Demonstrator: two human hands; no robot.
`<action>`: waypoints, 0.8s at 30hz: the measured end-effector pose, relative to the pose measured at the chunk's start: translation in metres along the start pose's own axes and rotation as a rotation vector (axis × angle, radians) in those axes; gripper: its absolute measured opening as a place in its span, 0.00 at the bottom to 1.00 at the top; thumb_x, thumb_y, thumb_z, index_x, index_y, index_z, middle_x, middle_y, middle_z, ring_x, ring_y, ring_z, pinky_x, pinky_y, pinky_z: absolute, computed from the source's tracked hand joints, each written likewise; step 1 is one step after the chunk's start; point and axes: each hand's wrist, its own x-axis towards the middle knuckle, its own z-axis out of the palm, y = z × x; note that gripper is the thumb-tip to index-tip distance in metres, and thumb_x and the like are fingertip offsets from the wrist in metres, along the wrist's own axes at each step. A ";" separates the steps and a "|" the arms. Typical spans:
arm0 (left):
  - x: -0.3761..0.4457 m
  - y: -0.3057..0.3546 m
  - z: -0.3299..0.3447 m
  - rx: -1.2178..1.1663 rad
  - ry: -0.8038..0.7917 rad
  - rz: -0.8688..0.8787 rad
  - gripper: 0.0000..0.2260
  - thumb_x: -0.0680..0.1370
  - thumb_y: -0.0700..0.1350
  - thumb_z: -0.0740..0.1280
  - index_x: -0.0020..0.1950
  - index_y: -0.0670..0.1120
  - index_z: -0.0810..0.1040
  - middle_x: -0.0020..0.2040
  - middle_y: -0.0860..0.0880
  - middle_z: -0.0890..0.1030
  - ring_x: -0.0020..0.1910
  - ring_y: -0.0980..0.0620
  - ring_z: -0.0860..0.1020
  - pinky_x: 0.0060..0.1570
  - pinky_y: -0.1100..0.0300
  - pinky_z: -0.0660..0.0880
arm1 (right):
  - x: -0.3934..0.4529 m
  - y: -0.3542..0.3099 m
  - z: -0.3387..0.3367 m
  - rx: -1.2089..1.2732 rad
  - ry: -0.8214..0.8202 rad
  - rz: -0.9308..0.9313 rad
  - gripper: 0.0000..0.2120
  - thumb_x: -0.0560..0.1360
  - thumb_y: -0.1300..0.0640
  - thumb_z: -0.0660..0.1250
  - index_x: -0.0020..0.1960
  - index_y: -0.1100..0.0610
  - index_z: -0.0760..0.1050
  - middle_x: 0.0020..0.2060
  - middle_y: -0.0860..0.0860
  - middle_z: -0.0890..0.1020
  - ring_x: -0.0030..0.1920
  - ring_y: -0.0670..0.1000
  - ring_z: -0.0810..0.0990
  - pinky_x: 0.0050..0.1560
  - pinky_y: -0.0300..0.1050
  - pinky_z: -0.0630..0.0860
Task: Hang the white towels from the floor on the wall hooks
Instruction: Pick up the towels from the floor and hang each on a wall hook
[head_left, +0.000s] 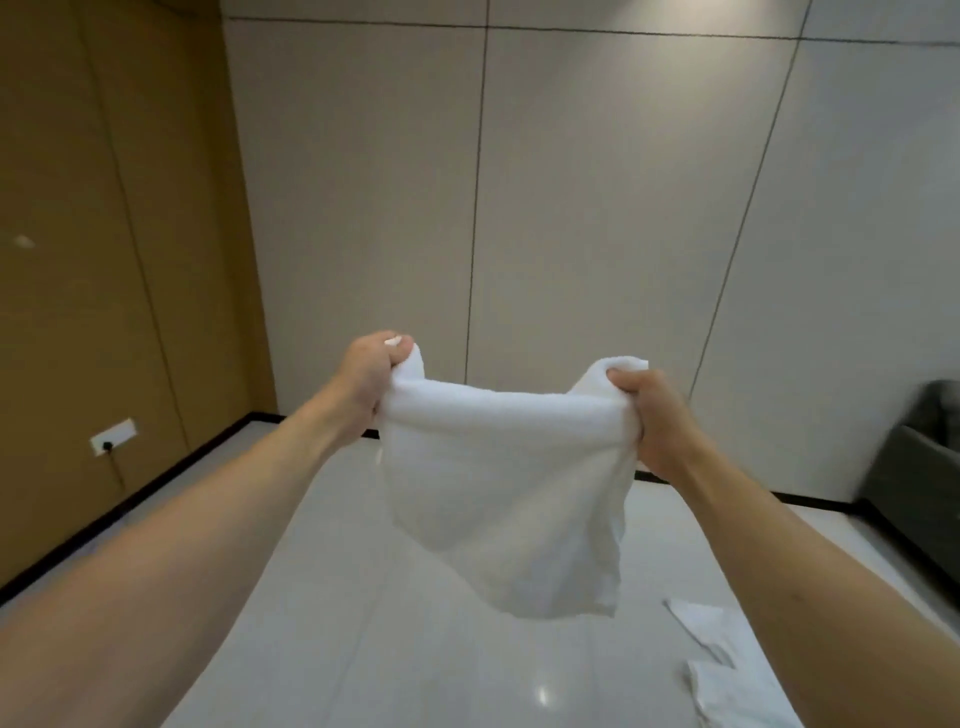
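We find the soft white terry towel (498, 478) stretched in mid-air between left hand (363, 384) and right hand (654, 421), each grip closed on a top corner; no hook visible, so hanging may miss.

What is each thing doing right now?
Held towel: off the floor, stretched between both hands, hanging down.
Left hand: grips one top corner.
Right hand: grips the other corner.
Floor towels: lying on the floor.
Wall outlet: cable plugged in.
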 end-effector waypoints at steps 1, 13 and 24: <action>0.008 0.001 -0.028 0.131 -0.056 0.032 0.16 0.81 0.54 0.65 0.37 0.46 0.77 0.33 0.51 0.76 0.32 0.51 0.73 0.31 0.61 0.68 | 0.010 0.003 0.034 -0.010 -0.043 -0.018 0.12 0.72 0.58 0.66 0.54 0.57 0.80 0.47 0.57 0.83 0.45 0.58 0.82 0.45 0.52 0.77; 0.063 -0.049 -0.264 0.781 -0.503 -0.547 0.26 0.63 0.67 0.78 0.50 0.48 0.85 0.50 0.49 0.86 0.52 0.49 0.84 0.59 0.52 0.78 | 0.074 0.034 0.392 -0.038 -0.778 0.032 0.08 0.62 0.54 0.68 0.39 0.57 0.78 0.33 0.55 0.78 0.35 0.54 0.78 0.38 0.45 0.74; 0.209 -0.073 -0.448 0.500 0.271 -0.306 0.29 0.53 0.67 0.81 0.46 0.51 0.86 0.47 0.51 0.86 0.42 0.56 0.83 0.39 0.64 0.78 | 0.229 0.065 0.619 0.065 -1.006 0.136 0.22 0.64 0.53 0.68 0.56 0.58 0.77 0.43 0.56 0.83 0.42 0.56 0.84 0.41 0.51 0.80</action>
